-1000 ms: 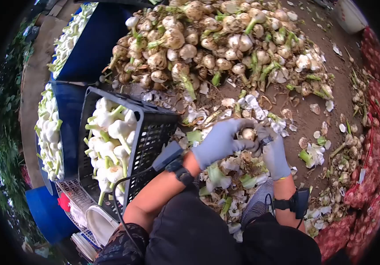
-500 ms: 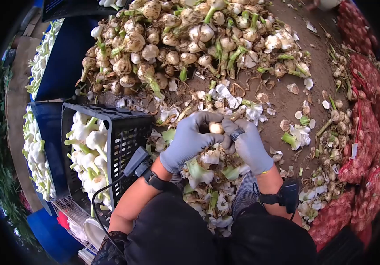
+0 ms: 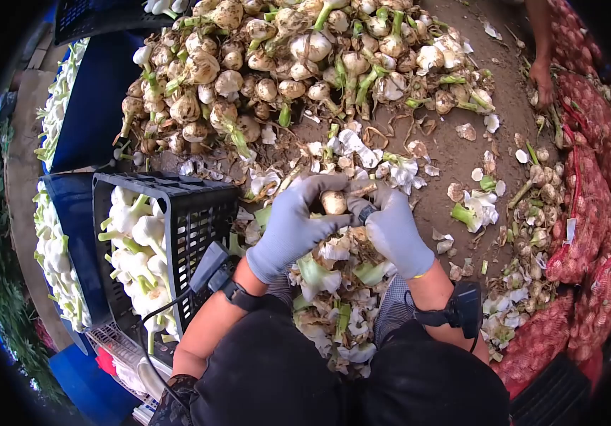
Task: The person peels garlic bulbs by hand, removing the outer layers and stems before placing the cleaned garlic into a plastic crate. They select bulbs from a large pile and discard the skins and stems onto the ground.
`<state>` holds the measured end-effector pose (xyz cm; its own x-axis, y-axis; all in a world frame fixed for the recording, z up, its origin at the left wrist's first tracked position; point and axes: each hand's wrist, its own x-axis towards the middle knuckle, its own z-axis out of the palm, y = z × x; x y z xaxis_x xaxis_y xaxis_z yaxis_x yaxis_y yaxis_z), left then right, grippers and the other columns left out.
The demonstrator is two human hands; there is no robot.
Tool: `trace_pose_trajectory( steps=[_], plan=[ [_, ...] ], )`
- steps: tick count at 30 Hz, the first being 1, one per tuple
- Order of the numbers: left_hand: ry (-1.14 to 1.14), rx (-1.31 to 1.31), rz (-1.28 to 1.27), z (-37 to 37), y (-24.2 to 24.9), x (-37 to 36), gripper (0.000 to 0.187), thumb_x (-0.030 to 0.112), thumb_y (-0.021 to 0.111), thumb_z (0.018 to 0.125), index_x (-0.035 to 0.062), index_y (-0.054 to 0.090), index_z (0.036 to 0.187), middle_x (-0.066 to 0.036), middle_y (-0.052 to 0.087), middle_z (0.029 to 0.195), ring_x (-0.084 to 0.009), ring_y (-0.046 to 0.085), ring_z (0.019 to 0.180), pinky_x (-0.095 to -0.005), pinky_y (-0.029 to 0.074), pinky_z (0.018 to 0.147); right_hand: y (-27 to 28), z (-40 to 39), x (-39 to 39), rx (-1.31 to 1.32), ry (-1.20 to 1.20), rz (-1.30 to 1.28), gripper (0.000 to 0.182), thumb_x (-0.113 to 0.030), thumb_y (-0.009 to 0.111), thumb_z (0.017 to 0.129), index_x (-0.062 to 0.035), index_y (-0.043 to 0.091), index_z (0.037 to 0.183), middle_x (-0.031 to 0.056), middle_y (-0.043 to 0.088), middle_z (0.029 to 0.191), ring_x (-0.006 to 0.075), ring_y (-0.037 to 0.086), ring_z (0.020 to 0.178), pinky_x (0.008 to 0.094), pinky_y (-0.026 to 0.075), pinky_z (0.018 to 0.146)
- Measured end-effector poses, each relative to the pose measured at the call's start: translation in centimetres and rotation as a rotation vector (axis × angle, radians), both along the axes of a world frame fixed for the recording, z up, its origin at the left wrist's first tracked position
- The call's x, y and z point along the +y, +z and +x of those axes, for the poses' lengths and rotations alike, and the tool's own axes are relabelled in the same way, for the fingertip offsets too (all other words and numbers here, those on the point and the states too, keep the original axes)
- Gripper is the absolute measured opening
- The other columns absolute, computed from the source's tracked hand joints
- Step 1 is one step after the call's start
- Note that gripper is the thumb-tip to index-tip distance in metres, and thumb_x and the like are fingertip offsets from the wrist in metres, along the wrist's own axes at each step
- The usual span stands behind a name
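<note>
A small brownish-white garlic bulb point(image 3: 333, 203) sits between the gloved fingers of my left hand point(image 3: 288, 224), which curls around it. My right hand point(image 3: 396, 231), also in a grey glove, is closed against the bulb's stem side. A short brown stem point(image 3: 364, 190) sticks out by its fingers. Around a finger or the thumb there is a small dark band point(image 3: 366, 211); whether it belongs to a tool I cannot make out. Beneath both hands lies a heap of peeled garlic skins and cut leaves point(image 3: 337, 298).
Ahead is a big pile of unpeeled garlic point(image 3: 284, 64). To the left stand a black crate point(image 3: 199, 213) of cleaned white garlic and blue bins point(image 3: 99, 99) with more. Red net sacks point(image 3: 582, 192) line the right side. Another person's hand point(image 3: 541, 82) reaches in at the upper right.
The view has shifted slightly. Both my hands stay together around the bulb, which now shows more of its side. Another person's arm has come down into view at the upper right.
</note>
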<state>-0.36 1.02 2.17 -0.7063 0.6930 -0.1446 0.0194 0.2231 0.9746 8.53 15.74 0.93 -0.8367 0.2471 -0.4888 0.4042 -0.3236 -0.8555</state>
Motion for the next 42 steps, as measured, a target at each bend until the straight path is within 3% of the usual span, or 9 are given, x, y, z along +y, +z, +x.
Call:
trace_pose_trajectory(
  steps=[5, 7, 10, 17, 19, 22, 24, 32, 42],
  plan=[
    [0.191, -0.721, 0.141, -0.2, 0.2, -1.0, 0.041, 0.008, 0.072, 0.083, 0.0034, 0.055, 0.120, -0.006, 0.066, 0.092, -0.0139, 0.063, 0.070, -0.0215, 0.049, 0.058, 0.3, 0.5, 0.9, -0.049, 0.224, 0.227, 0.018, -0.003, 0.061, 0.088, 0.0008, 0.062, 0.106, 0.0132, 0.067, 0.088, 0.0192, 0.063, 0.080, 0.0323, 0.049, 0.074],
    [0.094, -1.047, 0.365, -0.3, -1.2, -1.8, 0.040, 0.029, 0.064, 0.093, 0.0047, 0.054, 0.122, -0.006, 0.065, 0.091, -0.0122, 0.057, 0.060, -0.0203, 0.040, 0.048, 1.9, 0.2, 1.4, 0.259, 0.498, 1.162, 0.027, -0.011, 0.064, 0.089, 0.0011, 0.061, 0.113, 0.0075, 0.063, 0.092, 0.0196, 0.061, 0.083, 0.0318, 0.049, 0.075],
    [0.059, -1.017, 0.340, 0.0, -1.2, -0.9, 0.054, 0.049, 0.054, 0.095, 0.0056, 0.050, 0.127, -0.006, 0.065, 0.089, -0.0113, 0.053, 0.056, -0.0217, 0.035, 0.045, 2.1, -0.5, 0.9, 0.268, 0.361, 1.325, 0.027, -0.017, 0.068, 0.084, 0.0005, 0.062, 0.103, 0.0163, 0.064, 0.091, 0.0365, 0.062, 0.086, 0.0447, 0.049, 0.077],
    [-0.019, -0.497, 0.092, 0.7, -0.7, -0.8, 0.082, 0.036, 0.070, 0.089, 0.0024, 0.026, 0.149, -0.009, 0.066, 0.103, -0.0139, 0.063, 0.086, -0.0265, 0.050, 0.079, -0.8, -0.2, 1.1, -0.042, 0.319, 0.520, 0.014, -0.010, 0.063, 0.086, 0.0039, 0.062, 0.086, 0.0084, 0.056, 0.077, 0.0152, 0.054, 0.070, 0.0312, 0.044, 0.063],
    [-0.032, 0.183, -0.074, 0.2, -1.9, -1.5, 0.073, 0.028, 0.067, 0.091, -0.0043, 0.030, 0.144, -0.021, 0.052, 0.128, -0.0203, 0.055, 0.116, -0.0292, 0.046, 0.095, 0.0, -0.4, 0.8, -0.061, 0.260, 0.456, 0.013, -0.008, 0.062, 0.085, 0.0045, 0.061, 0.081, 0.0079, 0.054, 0.073, 0.0128, 0.052, 0.069, 0.0295, 0.044, 0.063],
    [0.098, 0.054, -0.094, 0.0, 0.9, -0.7, 0.052, 0.024, 0.063, 0.093, -0.0056, 0.046, 0.132, -0.016, 0.062, 0.110, -0.0166, 0.062, 0.100, -0.0258, 0.049, 0.087, -0.1, 0.2, -0.1, -0.056, 0.238, 0.483, 0.011, -0.005, 0.062, 0.086, 0.0047, 0.061, 0.081, 0.0074, 0.056, 0.073, 0.0103, 0.051, 0.067, 0.0284, 0.043, 0.060],
    [0.131, -0.086, -0.288, -1.2, 1.3, -0.8, 0.037, 0.020, 0.063, 0.093, -0.0048, 0.057, 0.120, -0.008, 0.066, 0.093, -0.0114, 0.063, 0.084, -0.0246, 0.052, 0.077, 0.1, 1.1, -1.3, 0.093, 0.194, 0.210, 0.025, -0.016, 0.069, 0.084, 0.0041, 0.058, 0.074, 0.0204, 0.056, 0.072, 0.0338, 0.053, 0.061, 0.0394, 0.042, 0.058],
    [0.110, -0.542, 0.034, -0.5, 1.3, -1.0, 0.044, 0.005, 0.072, 0.084, -0.0020, 0.054, 0.123, -0.004, 0.065, 0.101, -0.0098, 0.062, 0.090, -0.0232, 0.052, 0.081, 3.0, 0.1, 1.6, 0.046, 0.443, 1.116, 0.010, -0.008, 0.062, 0.078, -0.0019, 0.063, 0.086, 0.0156, 0.062, 0.080, 0.0335, 0.063, 0.074, 0.0483, 0.049, 0.067],
    [0.231, -0.527, 0.172, 0.5, 0.1, -0.4, 0.049, 0.000, 0.071, 0.080, -0.0002, 0.045, 0.121, -0.010, 0.057, 0.113, -0.0160, 0.062, 0.099, -0.0290, 0.053, 0.084, 3.3, 0.4, 1.2, 0.168, 0.221, 0.950, 0.035, -0.013, 0.067, 0.077, -0.0095, 0.062, 0.111, 0.0166, 0.067, 0.091, 0.0345, 0.065, 0.084, 0.0437, 0.051, 0.073]
  ],
)
